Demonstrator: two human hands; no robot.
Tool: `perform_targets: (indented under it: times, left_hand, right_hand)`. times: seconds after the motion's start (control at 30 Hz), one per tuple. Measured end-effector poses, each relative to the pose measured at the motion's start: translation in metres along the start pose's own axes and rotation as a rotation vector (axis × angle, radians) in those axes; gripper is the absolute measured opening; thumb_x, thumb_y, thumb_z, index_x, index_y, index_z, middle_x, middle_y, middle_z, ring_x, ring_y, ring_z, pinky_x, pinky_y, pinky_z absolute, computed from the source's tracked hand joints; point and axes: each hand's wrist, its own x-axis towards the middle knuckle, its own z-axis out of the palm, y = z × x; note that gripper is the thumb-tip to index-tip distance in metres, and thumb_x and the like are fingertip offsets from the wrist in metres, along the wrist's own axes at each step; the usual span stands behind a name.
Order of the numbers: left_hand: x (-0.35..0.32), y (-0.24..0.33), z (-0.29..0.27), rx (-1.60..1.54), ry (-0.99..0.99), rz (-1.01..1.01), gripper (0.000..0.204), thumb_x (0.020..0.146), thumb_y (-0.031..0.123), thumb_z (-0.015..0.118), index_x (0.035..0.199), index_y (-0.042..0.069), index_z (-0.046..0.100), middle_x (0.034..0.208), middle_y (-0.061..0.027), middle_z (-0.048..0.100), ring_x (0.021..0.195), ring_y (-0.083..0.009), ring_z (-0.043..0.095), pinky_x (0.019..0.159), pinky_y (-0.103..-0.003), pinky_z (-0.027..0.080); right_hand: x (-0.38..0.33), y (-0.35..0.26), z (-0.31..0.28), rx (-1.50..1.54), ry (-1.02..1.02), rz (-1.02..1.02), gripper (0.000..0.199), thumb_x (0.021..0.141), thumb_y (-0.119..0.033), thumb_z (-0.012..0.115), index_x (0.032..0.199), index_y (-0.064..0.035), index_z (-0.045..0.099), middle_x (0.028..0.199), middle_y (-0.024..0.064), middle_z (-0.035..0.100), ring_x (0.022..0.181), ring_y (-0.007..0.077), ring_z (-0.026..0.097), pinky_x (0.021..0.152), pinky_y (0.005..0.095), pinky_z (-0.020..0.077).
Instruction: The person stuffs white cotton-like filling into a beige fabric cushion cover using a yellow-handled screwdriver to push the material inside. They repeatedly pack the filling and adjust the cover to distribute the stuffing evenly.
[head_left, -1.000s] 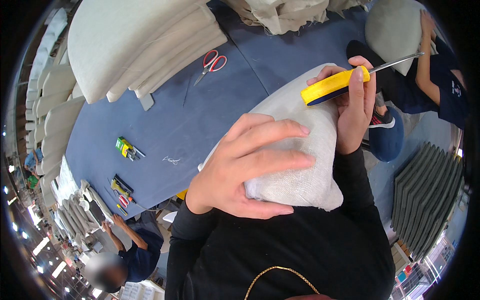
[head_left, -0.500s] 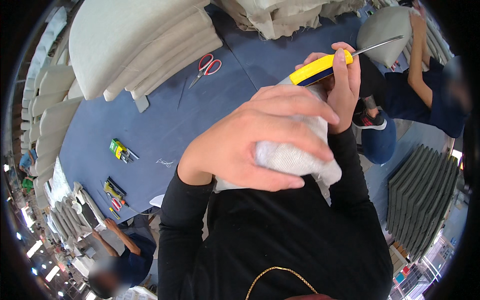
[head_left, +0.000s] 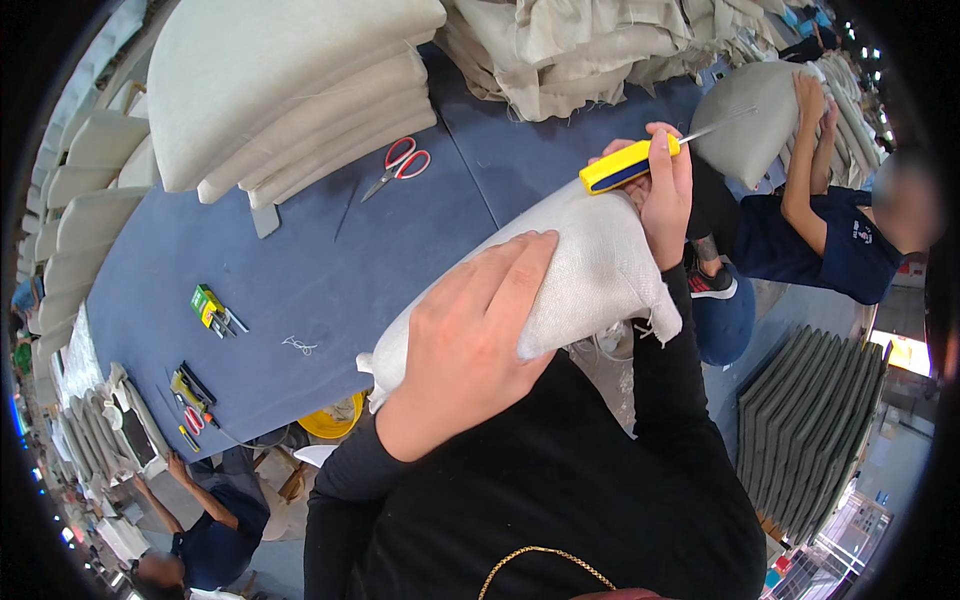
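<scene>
A pale woven fabric cushion (head_left: 590,270) is pressed against my chest, over the edge of a blue table (head_left: 330,270). My left hand (head_left: 470,345) lies flat on the cushion's near side with the fingers spread. My right hand (head_left: 665,185) is at the cushion's far end, closed on a yellow-handled tool (head_left: 632,163) whose thin metal shaft points up and to the right. My sleeves are black.
Red-handled scissors (head_left: 398,165) lie on the table near a stack of beige cushions (head_left: 290,90). Small green and yellow tools (head_left: 210,308) rest at the left. A person in dark blue (head_left: 830,240) holds a grey cushion (head_left: 750,125) at the right. Grey panels (head_left: 810,420) are stacked below them.
My left hand slid from the cushion's top down to its near side, uncovering more fabric. My right hand with the yellow tool stayed at the far end of the cushion.
</scene>
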Motion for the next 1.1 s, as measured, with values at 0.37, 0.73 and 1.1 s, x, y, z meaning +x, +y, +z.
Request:
perform_targets:
  times: [0.37, 0.73, 1.1]
  left_hand:
    - [0.013, -0.105, -0.054, -0.362, -0.069, 0.314, 0.086, 0.056, 0.063, 0.089, 0.116, 0.003, 0.080, 0.114, -0.0141, 0.080, 0.107, -0.0346, 0.076, 0.095, -0.043, 0.056]
    - [0.013, -0.064, -0.035, -0.540, 0.640, -0.123, 0.066, 0.073, 0.039, 0.091, 0.129, 0.007, 0.075, 0.106, -0.0119, 0.060, 0.085, -0.0284, 0.059, 0.079, -0.039, 0.051]
    - [0.030, -0.063, -0.041, -0.355, 0.242, 0.028, 0.033, 0.084, 0.031, 0.087, 0.096, 0.003, 0.075, 0.080, -0.0113, 0.068, 0.071, -0.0276, 0.064, 0.067, -0.036, 0.049]
  right_hand:
    - [-0.054, -0.048, 0.040, -0.047, -0.319, -0.062, 0.021, 0.117, -0.026, 0.043, 0.130, -0.0095, 0.041, 0.118, 0.0242, 0.068, 0.109, 0.0334, 0.072, 0.096, 0.0432, 0.0580]
    - [-0.048, -0.049, 0.087, 0.211, -0.580, -0.264, 0.039, 0.107, -0.038, 0.065, 0.124, -0.0068, 0.049, 0.151, 0.0328, 0.052, 0.143, 0.0438, 0.053, 0.116, 0.0540, 0.0461]
    - [-0.057, -0.050, 0.072, 0.071, -0.785, 0.017, 0.118, 0.068, -0.049, 0.099, 0.154, -0.0016, 0.034, 0.159, 0.0329, 0.044, 0.146, 0.0408, 0.050, 0.123, 0.0497, 0.0373]
